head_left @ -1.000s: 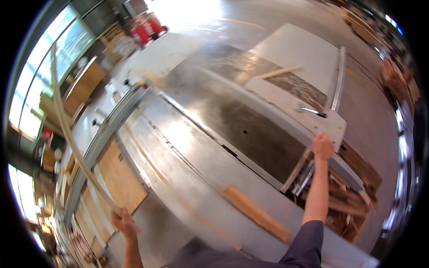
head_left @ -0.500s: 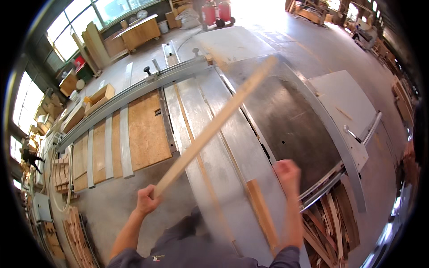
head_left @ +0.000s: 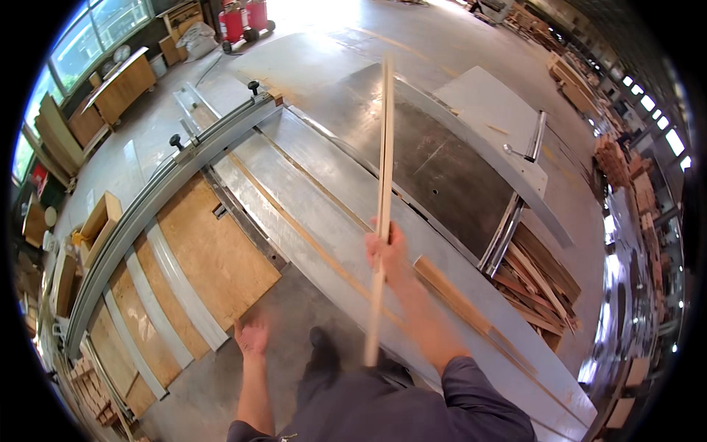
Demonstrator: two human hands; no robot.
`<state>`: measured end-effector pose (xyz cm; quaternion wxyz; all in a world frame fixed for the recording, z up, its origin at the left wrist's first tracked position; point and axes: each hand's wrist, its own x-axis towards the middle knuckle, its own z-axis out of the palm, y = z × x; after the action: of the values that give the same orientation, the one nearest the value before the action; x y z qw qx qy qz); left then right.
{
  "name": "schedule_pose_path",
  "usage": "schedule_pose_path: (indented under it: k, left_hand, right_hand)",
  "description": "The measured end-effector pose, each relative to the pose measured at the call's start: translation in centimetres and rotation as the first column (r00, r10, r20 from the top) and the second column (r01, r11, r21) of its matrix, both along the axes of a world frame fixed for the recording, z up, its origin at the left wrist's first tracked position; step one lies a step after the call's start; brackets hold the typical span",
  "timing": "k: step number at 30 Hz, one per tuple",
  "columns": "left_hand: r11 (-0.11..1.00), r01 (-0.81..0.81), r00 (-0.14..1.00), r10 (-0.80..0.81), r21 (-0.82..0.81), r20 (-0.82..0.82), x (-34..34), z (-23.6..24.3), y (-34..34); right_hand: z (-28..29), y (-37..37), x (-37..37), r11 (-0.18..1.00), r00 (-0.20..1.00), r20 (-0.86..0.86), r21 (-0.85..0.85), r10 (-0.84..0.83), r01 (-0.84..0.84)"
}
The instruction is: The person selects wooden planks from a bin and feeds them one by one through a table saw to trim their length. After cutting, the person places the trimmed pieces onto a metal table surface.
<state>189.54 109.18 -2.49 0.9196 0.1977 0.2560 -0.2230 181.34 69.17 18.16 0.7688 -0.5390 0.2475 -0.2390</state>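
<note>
My right hand [head_left: 390,249] is closed around a long, thin wooden strip [head_left: 385,151], gripping it below its middle. The strip stands out over the metal sliding table [head_left: 317,191] of a panel saw, its lower end close to my body and somewhat blurred. Away from the strip, my left hand [head_left: 252,337] is held palm up with fingers apart, beside the near corner of a wooden support board [head_left: 221,254]. On the sliding table, just right of my right forearm, lies a short wooden batten [head_left: 453,295].
A long metal fence [head_left: 166,168] crosses the table's far left side. The saw's dark metal top [head_left: 442,158] lies beyond the strip. Wooden offcuts [head_left: 534,283] are heaped at the right. An open wooden box [head_left: 101,221] sits past the fence.
My left hand has let go of the strip, which my right hand now grips. The strip has swung from a slant to nearly straight ahead. My view has turned right.
</note>
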Motion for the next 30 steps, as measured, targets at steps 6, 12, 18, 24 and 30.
schedule_pose_path:
  k: [6, 12, 18, 24, 30]
  left_hand:
    - [0.942, -0.310, 0.949, 0.315, -0.128, 0.023, 3.5, -6.0, 1.4]
    - [0.931, -0.328, 0.926, 0.351, -0.159, 0.140, 3.8, -5.6, 0.9]
    - [0.926, -0.346, 0.925, 0.364, -0.151, 0.114, 3.6, -5.4, 0.7]
    - [0.940, -0.325, 0.929, 0.339, -0.106, 0.151, 2.4, -3.5, 0.5]
    - [0.948, -0.268, 0.953, 0.287, -0.174, 0.099, 1.4, -3.0, 0.1]
  right_hand:
    - [3.1, -2.4, -3.6, 0.991, 0.991, -0.046, 0.047, 0.125, -0.123]
    - [4.4, -0.9, -6.8, 0.984, 0.982, -0.152, -0.122, 0.114, -0.134]
    - [7.1, -0.3, -10.1, 0.980, 0.983, -0.180, -0.192, 0.024, -0.060]
    - [10.4, -3.1, -13.6, 0.928, 0.894, -0.438, -0.289, 0.093, -0.237]
    - [12.3, -4.7, -13.2, 0.609, 0.843, -0.516, -0.720, -0.151, -0.332]
